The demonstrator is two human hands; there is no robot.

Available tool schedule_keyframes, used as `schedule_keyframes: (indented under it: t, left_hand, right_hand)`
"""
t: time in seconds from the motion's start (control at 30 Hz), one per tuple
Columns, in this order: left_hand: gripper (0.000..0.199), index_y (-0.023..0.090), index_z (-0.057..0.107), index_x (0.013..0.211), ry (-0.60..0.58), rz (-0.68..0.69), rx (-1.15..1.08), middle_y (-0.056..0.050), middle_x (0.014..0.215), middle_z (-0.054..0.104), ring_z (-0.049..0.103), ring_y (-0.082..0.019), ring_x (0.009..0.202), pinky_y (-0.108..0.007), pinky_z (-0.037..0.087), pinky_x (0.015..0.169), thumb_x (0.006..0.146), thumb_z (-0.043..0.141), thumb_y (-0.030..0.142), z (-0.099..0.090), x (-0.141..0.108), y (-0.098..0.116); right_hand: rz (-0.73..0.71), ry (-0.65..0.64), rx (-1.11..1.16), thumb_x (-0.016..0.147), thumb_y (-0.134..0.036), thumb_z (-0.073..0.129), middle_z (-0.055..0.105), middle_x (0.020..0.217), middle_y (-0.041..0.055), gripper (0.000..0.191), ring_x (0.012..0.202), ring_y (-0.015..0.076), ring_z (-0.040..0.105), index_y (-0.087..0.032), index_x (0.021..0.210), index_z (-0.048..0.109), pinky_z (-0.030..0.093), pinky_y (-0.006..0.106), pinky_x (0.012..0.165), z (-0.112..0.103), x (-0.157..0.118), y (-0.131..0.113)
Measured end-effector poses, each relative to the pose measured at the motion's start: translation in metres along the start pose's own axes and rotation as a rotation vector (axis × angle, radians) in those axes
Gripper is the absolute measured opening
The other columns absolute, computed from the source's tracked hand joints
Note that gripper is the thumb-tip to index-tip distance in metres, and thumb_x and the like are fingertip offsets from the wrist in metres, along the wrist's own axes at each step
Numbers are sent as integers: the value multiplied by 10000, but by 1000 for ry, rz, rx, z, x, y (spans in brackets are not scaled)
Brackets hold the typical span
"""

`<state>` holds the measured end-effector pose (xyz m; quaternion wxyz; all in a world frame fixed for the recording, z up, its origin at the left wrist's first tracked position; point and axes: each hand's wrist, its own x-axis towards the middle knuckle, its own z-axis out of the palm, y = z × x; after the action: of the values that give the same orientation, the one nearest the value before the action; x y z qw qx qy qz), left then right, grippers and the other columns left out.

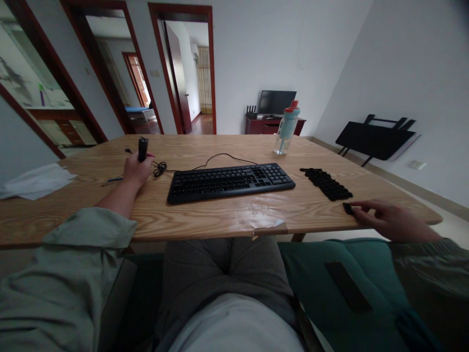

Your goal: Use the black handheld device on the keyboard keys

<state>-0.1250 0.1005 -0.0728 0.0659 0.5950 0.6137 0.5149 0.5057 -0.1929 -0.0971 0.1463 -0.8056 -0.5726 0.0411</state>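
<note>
In the head view, my left hand (137,168) is closed around a thick black stick-like object (143,148) that points upward; its lower end is hidden in my fist. My right hand (379,215) pinches a small black piece that looks like a keycap (348,209), at the table's front right. Just beyond it, a patch of small black pieces that look like keycaps (326,183) lies in close rows. A black keyboard (230,182) rests flat between my hands, its cable (159,169) coiled near my left hand.
On the wooden table (212,215) stand a clear bottle with a red-and-teal top (287,128) at the back and crumpled white paper (38,180) at the left. A blue thin item (115,179) lies beside my left wrist. A dark flat slab (348,286) rests on the green seat.
</note>
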Motion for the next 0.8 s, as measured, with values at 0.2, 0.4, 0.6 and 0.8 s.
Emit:
schedule_keyframes:
  t: [0.2, 0.4, 0.6, 0.8]
  left_hand:
    - [178, 176, 670, 809, -4, 31, -2, -53, 824, 652, 583, -197, 784, -336, 464, 829, 710, 585, 298, -2, -2, 4]
    - [191, 177, 680, 820, 4, 22, -3, -51, 822, 654, 590, -200, 791, -333, 468, 809, 706, 589, 300, -2, -2, 4]
    - [183, 176, 679, 814, 0, 27, 8, -45, 791, 639, 585, -202, 782, -341, 467, 814, 709, 590, 296, -3, -3, 5]
    - [186, 184, 678, 813, -2, 9, 6, -53, 821, 649, 594, -213, 815, -349, 468, 827, 703, 593, 308, -2, -3, 6]
  right_hand:
    - [-28, 14, -7, 728, -660, 486, 676, 885, 72, 603, 656, 215, 590, -200, 1048, 710, 457, 373, 674, -3, 1, -14]
    - [-48, 66, -44, 733, -637, 516, 679, 876, 50, 535, 619, 198, 580, -225, 1006, 723, 444, 360, 642, 2, 7, -14]
    - [62, 101, -125, 752, -691, 487, 698, 873, 56, 545, 700, 246, 621, -239, 947, 720, 441, 373, 653, 6, 15, -22]
    - [6, 184, -147, 782, -653, 487, 678, 1024, 96, 537, 792, 268, 635, -216, 1008, 703, 486, 409, 726, 10, 21, -19]
